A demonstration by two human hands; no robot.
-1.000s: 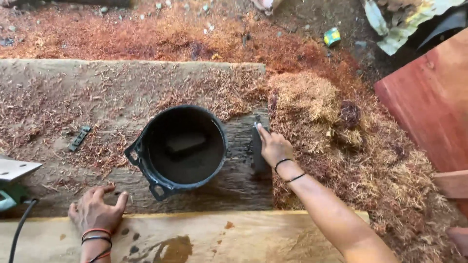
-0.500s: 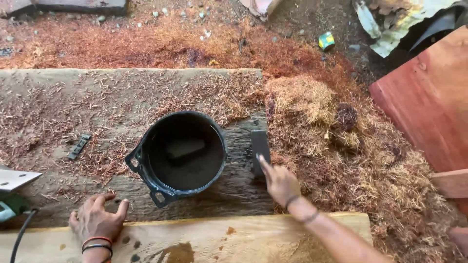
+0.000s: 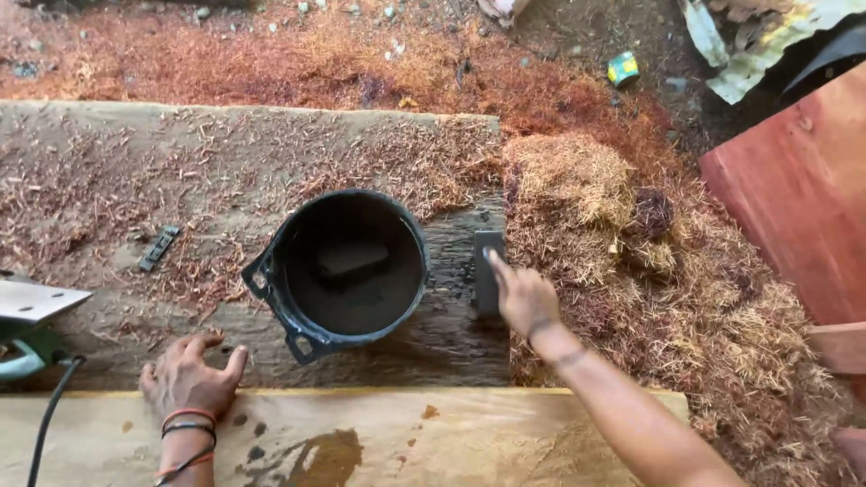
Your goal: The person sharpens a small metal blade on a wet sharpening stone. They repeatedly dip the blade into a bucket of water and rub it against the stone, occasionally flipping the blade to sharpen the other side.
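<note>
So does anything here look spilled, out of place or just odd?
Yes. Wood shavings lie strewn over the workbench and piled past its right end. A dark block sits inside the black pot. The right hand rests on another dark block beside it; the left hand lies flat.

Bare forearms; left hand [image 3: 189,379] wears orange and black wrist bands, right hand [image 3: 526,299] thin dark bands
</note>
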